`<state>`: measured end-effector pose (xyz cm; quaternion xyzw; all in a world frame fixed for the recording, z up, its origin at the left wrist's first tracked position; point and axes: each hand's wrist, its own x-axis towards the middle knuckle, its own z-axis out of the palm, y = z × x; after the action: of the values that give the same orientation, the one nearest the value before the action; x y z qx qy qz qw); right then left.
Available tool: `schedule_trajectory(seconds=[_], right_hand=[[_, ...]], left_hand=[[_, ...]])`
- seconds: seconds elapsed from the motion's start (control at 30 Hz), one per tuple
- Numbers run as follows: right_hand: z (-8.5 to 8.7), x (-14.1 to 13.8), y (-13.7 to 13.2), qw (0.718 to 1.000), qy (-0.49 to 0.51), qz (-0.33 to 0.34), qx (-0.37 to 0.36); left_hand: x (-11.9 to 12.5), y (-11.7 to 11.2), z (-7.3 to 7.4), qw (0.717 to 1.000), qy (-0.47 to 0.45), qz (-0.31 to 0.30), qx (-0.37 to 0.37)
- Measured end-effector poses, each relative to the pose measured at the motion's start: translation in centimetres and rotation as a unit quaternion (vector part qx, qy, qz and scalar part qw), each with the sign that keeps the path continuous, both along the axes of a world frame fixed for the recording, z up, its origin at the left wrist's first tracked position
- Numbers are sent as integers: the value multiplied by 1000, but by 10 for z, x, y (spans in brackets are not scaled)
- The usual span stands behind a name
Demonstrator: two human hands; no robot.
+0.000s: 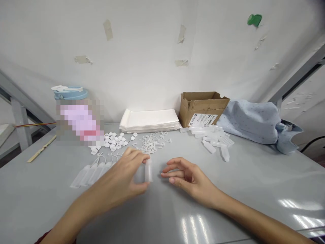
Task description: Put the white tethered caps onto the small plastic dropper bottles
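Note:
My left hand (129, 173) grips a small translucent plastic tube (148, 170) by its two ends, thumb below and fingers above, just over the grey table. To the right of it my right hand (190, 178) is apart from the tube, its fingers loosely curved and nothing in them. Beyond my left hand lie a pile of thin white plastic straps (152, 142) and a group of white caps (114, 140). Several translucent tubes with straps attached (87, 174) lie in a row, partly hidden by my left forearm.
Loose translucent tubes (213, 137) are heaped in front of an open cardboard box (203, 105). A stack of white paper envelopes (151, 120) stands against the wall. Light blue cloth (250, 118) lies at right. A blue-lidded container (71, 93) and a yellowish stick (42, 149) are at left.

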<state>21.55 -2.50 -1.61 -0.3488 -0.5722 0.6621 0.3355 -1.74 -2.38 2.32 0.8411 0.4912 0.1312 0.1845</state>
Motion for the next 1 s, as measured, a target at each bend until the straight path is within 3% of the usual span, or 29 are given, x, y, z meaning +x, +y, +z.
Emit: schedule_trajectory(seconds=[0.2,0.6,1.0], right_hand=[[0,1,0,1000,-5,-18,1],[-2,1,2,999,-14,-27,14],[-1,2,0,999,-22,-39,12]], left_hand=[[-25,6,1,996,75,28,-44],[-26,6,1,989,126,12,-71],[-37,10,-7,990,138,-4,-30]])
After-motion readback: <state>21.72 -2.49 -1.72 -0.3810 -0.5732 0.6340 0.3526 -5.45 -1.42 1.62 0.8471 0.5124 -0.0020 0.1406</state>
